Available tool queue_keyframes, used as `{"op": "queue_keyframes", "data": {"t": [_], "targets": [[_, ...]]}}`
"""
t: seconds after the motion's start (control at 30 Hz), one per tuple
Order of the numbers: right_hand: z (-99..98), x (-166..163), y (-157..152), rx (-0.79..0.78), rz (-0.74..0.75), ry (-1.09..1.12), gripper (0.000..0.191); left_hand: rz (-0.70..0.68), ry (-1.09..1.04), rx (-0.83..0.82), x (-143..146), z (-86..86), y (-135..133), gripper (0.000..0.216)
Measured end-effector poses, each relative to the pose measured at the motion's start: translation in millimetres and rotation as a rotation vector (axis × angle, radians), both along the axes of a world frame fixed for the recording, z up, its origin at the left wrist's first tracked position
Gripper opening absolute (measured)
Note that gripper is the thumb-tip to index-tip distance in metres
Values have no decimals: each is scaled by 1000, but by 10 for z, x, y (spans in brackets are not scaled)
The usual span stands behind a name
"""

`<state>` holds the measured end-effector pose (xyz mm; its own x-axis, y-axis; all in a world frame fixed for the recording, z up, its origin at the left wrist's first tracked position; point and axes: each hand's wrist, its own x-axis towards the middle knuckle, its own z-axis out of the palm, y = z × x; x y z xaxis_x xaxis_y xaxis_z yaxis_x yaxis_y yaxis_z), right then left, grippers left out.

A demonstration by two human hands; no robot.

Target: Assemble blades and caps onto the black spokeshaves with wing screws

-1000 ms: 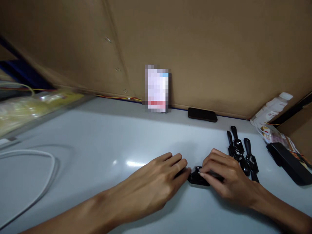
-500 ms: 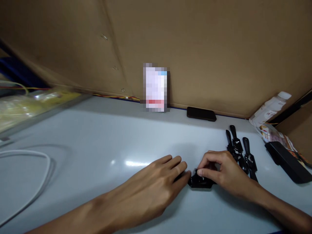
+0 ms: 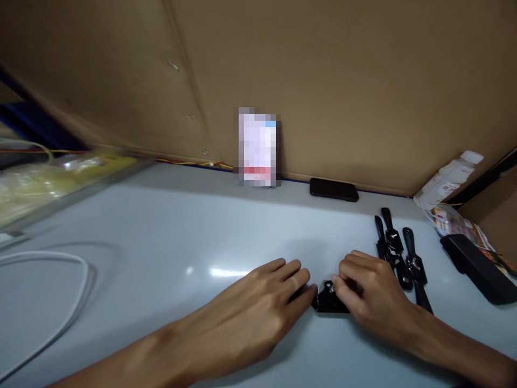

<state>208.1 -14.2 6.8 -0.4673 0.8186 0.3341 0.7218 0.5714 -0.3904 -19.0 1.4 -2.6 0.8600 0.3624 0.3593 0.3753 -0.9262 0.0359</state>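
Observation:
A black spokeshave (image 3: 331, 302) lies on the grey table, its blade side and a small shiny screw facing up. My left hand (image 3: 269, 304) is closed at its left end, with the handle there hidden beneath the fingers. On the other side my right hand (image 3: 374, 288) is curled over the right end, thumb and forefinger bent close beside the screw. What lies under that palm is hidden. To the right rest more black spokeshaves, one (image 3: 391, 240) in a close group and another (image 3: 414, 264) beside it.
A dark phone (image 3: 334, 189) lies by the cardboard wall (image 3: 343, 81), near a blurred-out upright card (image 3: 258, 151). At right are a white bottle (image 3: 448, 180), a packet (image 3: 452, 221) and a black case-like object (image 3: 479, 267). A white cable (image 3: 83, 285) and plastic bags (image 3: 52, 180) are at left.
My right hand has shifted slightly right, its fingertips leaving the top of the spokeshave, so the screw now shows. My left hand has stayed in place.

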Motion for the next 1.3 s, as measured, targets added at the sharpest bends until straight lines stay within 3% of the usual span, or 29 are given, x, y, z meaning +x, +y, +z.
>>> {"op": "queue_keyframes", "data": {"t": [0.13, 0.23, 0.37, 0.43, 0.6, 0.67, 0.73, 0.83, 1.0, 1.17, 1.3], "targets": [[93, 45, 39, -186, 41, 204, 14, -10, 6, -2, 5, 0, 8, 27], [95, 60, 71, -303, 97, 240, 13, -11, -4, -1, 5, -1, 10, 26], [56, 75, 98, -404, 7, 227, 13, -4, 13, 1, -3, -6, 6, 25], [39, 78, 88, -334, 11, 168, 17, -2, 7, 11, -5, -14, 4, 23], [-16, 27, -3, 88, 109, -105, 26, -2, -11, -1, 3, -28, 2, 20], [-36, 4, -32, 174, 99, -155, 28, -6, -17, -1, 8, -23, 2, 20], [-37, -4, -35, 143, 56, -116, 29, -8, -18, 1, 10, -16, 5, 20], [2, 11, 1, -30, -3, 65, 28, -9, -2, 7, 6, -9, 10, 22], [62, 24, 64, -279, 54, 243, 11, -12, 26, -3, -5, -7, 8, 22], [69, 46, 63, -189, 49, 146, 17, -10, 10, 6, 1, -3, 6, 21], [91, 54, 25, -95, 185, 94, 33, -9, 8, -1, 1, -3, 2, 19]]}}
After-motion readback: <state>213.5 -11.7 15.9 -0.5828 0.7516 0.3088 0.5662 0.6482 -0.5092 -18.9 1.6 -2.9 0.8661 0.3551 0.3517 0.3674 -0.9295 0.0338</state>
